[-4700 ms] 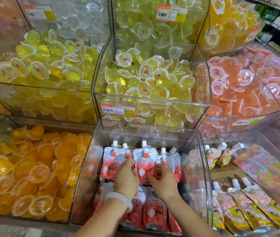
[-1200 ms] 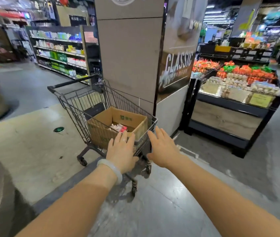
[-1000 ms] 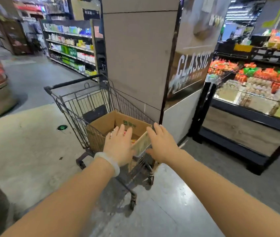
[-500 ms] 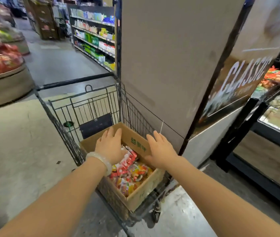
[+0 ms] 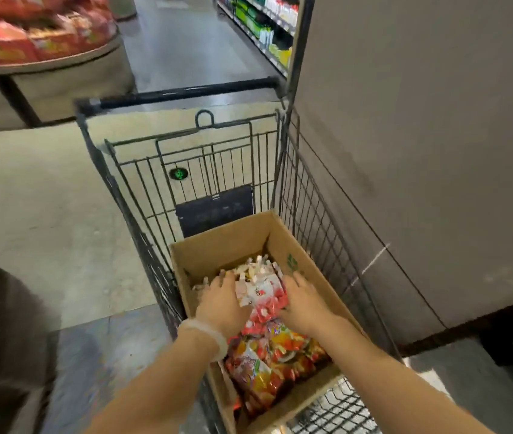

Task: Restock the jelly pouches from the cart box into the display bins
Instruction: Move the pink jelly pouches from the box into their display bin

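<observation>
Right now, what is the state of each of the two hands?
Left hand: open, fingers flat on the jelly pouches in the box.
Right hand: open, touching the same pouches; no grip yet.

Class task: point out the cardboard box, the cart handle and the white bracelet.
cardboard box (image 5: 227, 245): head view, inner back wall.
cart handle (image 5: 186, 92): head view, middle of the black bar.
white bracelet (image 5: 206, 335): head view, band on the left wrist.

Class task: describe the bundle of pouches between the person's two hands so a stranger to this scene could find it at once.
Start at the grey wire shopping cart and look into the brown cardboard box in it. The red-and-white spouted jelly pouches lie at the box's far end, between the left hand and right hand. Unlike the orange-and-yellow pouches nearer the camera, they are mostly white and red.
</observation>
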Demonstrator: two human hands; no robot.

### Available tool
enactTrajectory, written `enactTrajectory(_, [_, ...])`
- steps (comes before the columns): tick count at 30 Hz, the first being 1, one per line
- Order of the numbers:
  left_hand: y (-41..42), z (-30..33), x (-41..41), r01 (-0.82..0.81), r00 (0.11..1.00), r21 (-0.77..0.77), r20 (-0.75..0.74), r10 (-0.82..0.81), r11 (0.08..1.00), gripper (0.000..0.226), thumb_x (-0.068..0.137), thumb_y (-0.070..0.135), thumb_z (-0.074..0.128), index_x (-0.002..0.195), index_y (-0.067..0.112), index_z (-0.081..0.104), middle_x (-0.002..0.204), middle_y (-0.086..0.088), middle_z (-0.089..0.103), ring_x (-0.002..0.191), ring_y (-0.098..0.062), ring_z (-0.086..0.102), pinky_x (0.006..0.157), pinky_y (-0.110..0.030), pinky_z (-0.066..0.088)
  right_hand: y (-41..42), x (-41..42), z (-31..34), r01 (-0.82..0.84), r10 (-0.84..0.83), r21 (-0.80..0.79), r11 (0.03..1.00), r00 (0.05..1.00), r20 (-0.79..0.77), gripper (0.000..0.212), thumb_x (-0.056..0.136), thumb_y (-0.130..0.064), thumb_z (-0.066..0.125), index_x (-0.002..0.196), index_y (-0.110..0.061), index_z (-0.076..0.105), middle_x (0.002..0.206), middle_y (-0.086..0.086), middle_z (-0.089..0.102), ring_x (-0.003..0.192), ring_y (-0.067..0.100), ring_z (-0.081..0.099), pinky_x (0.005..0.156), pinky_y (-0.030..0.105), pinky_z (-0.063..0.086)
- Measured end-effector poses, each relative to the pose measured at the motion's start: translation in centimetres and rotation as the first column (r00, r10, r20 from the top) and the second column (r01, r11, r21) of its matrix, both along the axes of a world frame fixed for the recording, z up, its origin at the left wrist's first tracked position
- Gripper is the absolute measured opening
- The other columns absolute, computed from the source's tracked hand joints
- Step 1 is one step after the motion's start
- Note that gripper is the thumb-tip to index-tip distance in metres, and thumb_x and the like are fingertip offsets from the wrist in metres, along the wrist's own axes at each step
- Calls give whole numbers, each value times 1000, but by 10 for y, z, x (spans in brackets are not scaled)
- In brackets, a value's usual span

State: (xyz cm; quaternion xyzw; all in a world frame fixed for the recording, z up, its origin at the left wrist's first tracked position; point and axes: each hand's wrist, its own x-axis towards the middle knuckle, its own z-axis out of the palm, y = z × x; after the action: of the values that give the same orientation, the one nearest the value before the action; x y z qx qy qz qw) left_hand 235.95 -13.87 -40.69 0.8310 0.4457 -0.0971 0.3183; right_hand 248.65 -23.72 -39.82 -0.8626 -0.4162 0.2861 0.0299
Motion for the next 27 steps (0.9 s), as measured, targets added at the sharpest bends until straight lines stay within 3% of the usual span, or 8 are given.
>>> enactTrajectory(4, [9,-60,22,-133,991,-134,-41,129,982,83,87,36,57,151,21,6,156,-8,18,136,-30,33,105,-40,40,23,28,-58,-32,25,-72,997,994,-106,75,90,-36,59,149,-16,17,158,6,13,144,27,17,117,41,24])
enactTrajectory(7, [9,-102,40,-282,959,-229,-102,265,932,87,89,28,57,151,24,-4,149,-12,30,122,-31,48,97,-40,47,35,46,-103,-9,-7,-87,996,984,-179,75,88,-39,61,147,-16,21,154,4,23,141,25,26,114,40,29])
enactTrajectory(10, [6,-143,54,-350,935,-271,-156,318,897,65,90,19,54,145,13,19,140,-15,41,124,-33,45,100,-43,43,44,61,-143,50,-78,-125,991,970,-232,80,87,-35,65,149,-18,18,157,2,20,143,24,25,115,41,26])
enactTrajectory(12, [4,-169,62,-385,921,-267,-180,346,884,56,91,19,55,140,11,28,127,-14,52,112,-31,54,89,-37,48,50,71,-169,77,-115,-151,986,957,-267,82,87,-33,65,151,-18,15,158,3,20,143,25,25,116,41,24])
enactTrajectory(14, [5,-189,70,-390,916,-252,-204,345,885,57,91,16,55,141,10,28,125,-14,52,110,-30,55,85,-35,46,57,80,-192,96,-140,-154,983,944,-300,82,87,-32,65,150,-14,16,156,5,24,142,25,28,116,38,27])
enactTrajectory(18, [14,-227,83,-388,918,-220,-178,354,895,60,89,6,54,143,12,29,129,-16,51,119,-33,52,97,-39,45,69,86,-229,176,-212,-132,975,915,-343,74,84,-28,69,143,-12,29,143,8,43,130,27,44,105,34,38])
enactTrajectory(23, [14,-253,96,-285,937,-167,-254,239,944,70,87,10,56,145,9,16,124,-18,52,112,-35,54,89,-41,45,75,85,-252,244,-259,-94,965,936,-237,78,73,-32,78,135,-9,36,135,11,48,126,31,45,100,41,44])
enactTrajectory(27, [14,-261,108,-373,892,-141,-327,312,917,61,86,11,57,136,5,23,127,-19,47,115,-36,52,92,-41,45,76,83,-259,277,-298,-123,953,932,-205,75,76,-28,77,135,-8,36,133,11,52,122,31,50,96,42,47])
